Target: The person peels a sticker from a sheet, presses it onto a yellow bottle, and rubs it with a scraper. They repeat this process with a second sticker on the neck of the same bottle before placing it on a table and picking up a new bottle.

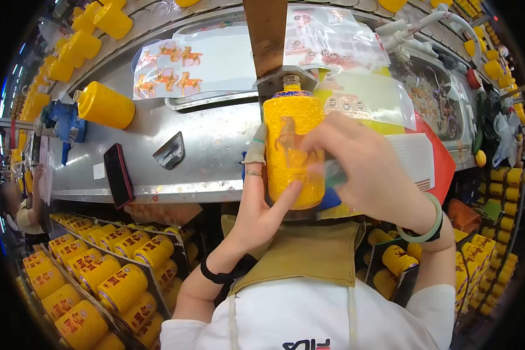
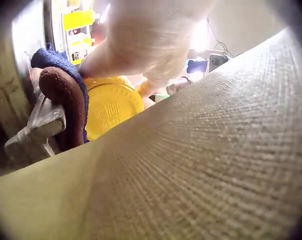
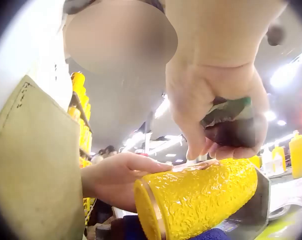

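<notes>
A yellow embossed bottle lies with its neck toward a metal bracket and its base toward the person. The left hand holds it from the left side, thumb over the front near the base; one finger wears a fabric cover. An orange-gold horse decal sits on the bottle's upper face. The fingertips of the right hand are right at the decal, slightly blurred. Curled in the right palm is a dark, thin piece with a green edge. In the left wrist view, the bottle's round base shows.
Decal sheets lie on the metal bench, with more at the right. Left stand another yellow bottle, a phone and a dark curved piece. Crates of decorated bottles flank the person below. A wooden post rises ahead.
</notes>
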The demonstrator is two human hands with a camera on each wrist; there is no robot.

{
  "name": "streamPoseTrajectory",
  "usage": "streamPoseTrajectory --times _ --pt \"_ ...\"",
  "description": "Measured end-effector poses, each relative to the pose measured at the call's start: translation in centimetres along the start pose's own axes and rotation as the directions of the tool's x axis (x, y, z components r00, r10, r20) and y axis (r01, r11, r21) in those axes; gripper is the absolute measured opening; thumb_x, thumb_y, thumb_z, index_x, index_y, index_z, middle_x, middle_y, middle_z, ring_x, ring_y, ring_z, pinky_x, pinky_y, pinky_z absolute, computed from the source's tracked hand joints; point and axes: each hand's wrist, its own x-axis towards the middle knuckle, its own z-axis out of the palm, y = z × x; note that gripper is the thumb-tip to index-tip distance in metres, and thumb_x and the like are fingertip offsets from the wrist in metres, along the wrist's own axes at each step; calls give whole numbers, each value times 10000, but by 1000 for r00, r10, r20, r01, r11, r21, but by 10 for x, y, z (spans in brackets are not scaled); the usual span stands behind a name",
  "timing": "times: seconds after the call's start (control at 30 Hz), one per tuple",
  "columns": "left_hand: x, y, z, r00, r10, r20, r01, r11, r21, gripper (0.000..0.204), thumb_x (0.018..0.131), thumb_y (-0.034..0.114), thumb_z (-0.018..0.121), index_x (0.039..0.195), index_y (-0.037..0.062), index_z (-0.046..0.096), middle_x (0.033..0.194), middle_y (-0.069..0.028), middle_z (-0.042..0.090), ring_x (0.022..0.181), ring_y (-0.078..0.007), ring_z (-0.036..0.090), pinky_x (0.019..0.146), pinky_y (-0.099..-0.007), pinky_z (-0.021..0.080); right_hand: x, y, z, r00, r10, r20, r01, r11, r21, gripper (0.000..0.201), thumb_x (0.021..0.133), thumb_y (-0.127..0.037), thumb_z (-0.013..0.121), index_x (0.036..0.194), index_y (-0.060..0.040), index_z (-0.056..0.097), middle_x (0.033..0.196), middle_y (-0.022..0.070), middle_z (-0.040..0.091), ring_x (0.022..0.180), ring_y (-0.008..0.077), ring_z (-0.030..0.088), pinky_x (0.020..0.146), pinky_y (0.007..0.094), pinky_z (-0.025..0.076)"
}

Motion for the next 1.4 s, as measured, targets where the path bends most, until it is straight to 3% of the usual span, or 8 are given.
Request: streamPoseTrajectory --times 0.1,0.17,0.2,0.27,0.63,0.8,1.0,1.4 --pt "0 2 1 999 -32 -7 32 998 -62 899 985 -23 563 1679 48 -2 1716 -154 164 1574 -282 220 1272 -434 213 -9 -2 2 978 175 -113 -156 975 161 262 825 49 731 1049 -4 605 961 130 630 872 309 645 731 386 504" --pt "1 4 1 998 -62 -13 60 993 -102 897 986 -22 559 1679 49 -6 1714 -149 161 1573 -279 220 1271 -434 214 -24 -2 21 889 431 -156 -324 831 453 201 906 -52 758 1002 -16 586 887 64 598 776 186 592 703 318 474" --pt "1 5 0 998 -67 -8 66 992 -105 902 984 -23 561 1678 52 -10 1711 -146 160 1572 -277 220 1270 -432 215 -31 -3 30 889 432 -152 -327 831 450 201 906 -52 758 1002 -16 586 887 64 598 776 186 592 703 318 474" --pt "2 5 -1 997 -76 -2 76 991 -112 908 981 -25 563 1678 54 -15 1709 -144 159 1570 -274 221 1270 -431 217 -41 -4 47 808 589 -23 -400 576 713 242 928 -126 785 970 -41 562 843 -3 545 761 94 518 697 267 443" --pt "2 7 -8 991 -130 33 133 977 -164 918 975 -36 561 1682 72 -15 1711 -160 182 1574 -278 221 1271 -443 204 -45 -8 70 753 658 -23 -383 466 797 301 914 -173 823 953 -72 543 854 -39 508 759 55 471 692 214 407" --pt "2 4 -14 991 -133 16 132 955 -267 853 1002 13 587 1666 49 51 1677 -167 237 1553 -265 256 1264 -424 216 -47 -5 70 737 674 56 -351 310 884 292 928 -168 810 971 -81 535 876 -46 510 790 55 470 716 217 413" --pt "0 -1 -12 995 -95 18 96 964 -248 863 996 16 566 1678 66 39 1702 -180 216 1577 -289 222 1274 -454 191 -48 -4 71 759 651 25 -367 395 842 295 936 -167 804 975 -82 524 878 -49 500 802 59 470 743 223 421" --pt "0 1 -11 996 -86 6 85 972 -220 850 993 20 567 1671 51 56 1693 -187 227 1570 -294 239 1273 -451 194 -47 -5 70 754 656 36 -381 392 837 324 914 -176 828 961 -87 519 874 -46 505 795 58 478 726 222 427"
